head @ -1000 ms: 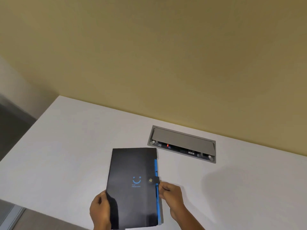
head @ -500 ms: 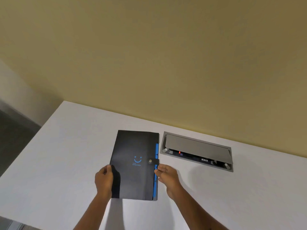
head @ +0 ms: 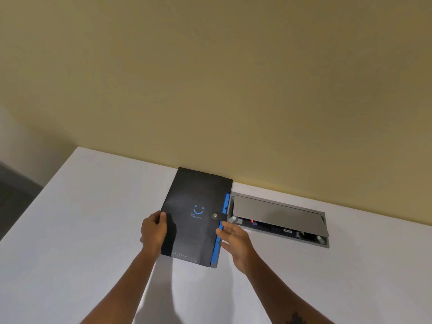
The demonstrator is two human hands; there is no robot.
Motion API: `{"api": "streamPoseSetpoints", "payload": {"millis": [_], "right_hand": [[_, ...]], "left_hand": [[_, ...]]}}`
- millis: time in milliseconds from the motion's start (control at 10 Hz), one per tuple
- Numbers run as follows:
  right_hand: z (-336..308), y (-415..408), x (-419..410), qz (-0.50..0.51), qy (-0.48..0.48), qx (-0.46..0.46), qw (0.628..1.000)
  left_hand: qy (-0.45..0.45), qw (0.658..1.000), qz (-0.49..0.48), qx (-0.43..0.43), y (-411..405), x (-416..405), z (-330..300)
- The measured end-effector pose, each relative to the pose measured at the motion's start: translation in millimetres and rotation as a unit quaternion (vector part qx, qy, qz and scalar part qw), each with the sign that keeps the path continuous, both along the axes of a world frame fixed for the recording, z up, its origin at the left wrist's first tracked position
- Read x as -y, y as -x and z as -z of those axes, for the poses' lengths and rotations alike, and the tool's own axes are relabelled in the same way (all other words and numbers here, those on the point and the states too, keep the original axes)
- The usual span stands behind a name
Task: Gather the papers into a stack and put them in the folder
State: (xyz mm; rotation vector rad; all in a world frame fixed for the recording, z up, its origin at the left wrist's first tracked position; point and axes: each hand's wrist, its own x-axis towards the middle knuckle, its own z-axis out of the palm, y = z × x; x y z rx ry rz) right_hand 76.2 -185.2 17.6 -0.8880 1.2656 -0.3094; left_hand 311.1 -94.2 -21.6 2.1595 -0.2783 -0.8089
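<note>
— Where did the folder (head: 195, 218) sit when you looked?

— Flat on the white bench (head: 81, 230), far side, its top edge close to the wall (head: 210, 78). It was black with a blue smile on the cover, and the snap strap (head: 218, 215) was buttoned across the blue page edges. No loose papers were anywhere in sight, so I judged they were already inside and the task was almost done.

— And the hands?

— The left hand (head: 154, 232) had its grip on the folder's left edge, thumb on the cover and fingers curled beneath. The right hand (head: 236, 239) was open with fingers spread, just touching the right edge below the strap and holding nothing.

— What would have made a clean finish?

— In my view, squaring the folder with both palms on its long edges, pressing the snap to check that it held, then lifting both hands straight off so the cover stayed put.

— Any tight spots?

— The grey cable hatch (head: 278, 218) lay just beside the folder's right edge, lid partly raised. A slide to the right could have caught the corner there. To the left and toward the person the bench was bare, with plenty of room, though its left edge dropped away further out.
</note>
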Motion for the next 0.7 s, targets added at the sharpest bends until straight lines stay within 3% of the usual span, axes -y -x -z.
{"api": "streamPoseSetpoints", "payload": {"millis": [700], "right_hand": [[-11.3,11.0,-2.7,-0.02,0.003,-0.004,1.0]], "left_hand": [[-0.033,0.997,0.022,0.069,9.0,-8.6,-17.5]]}}
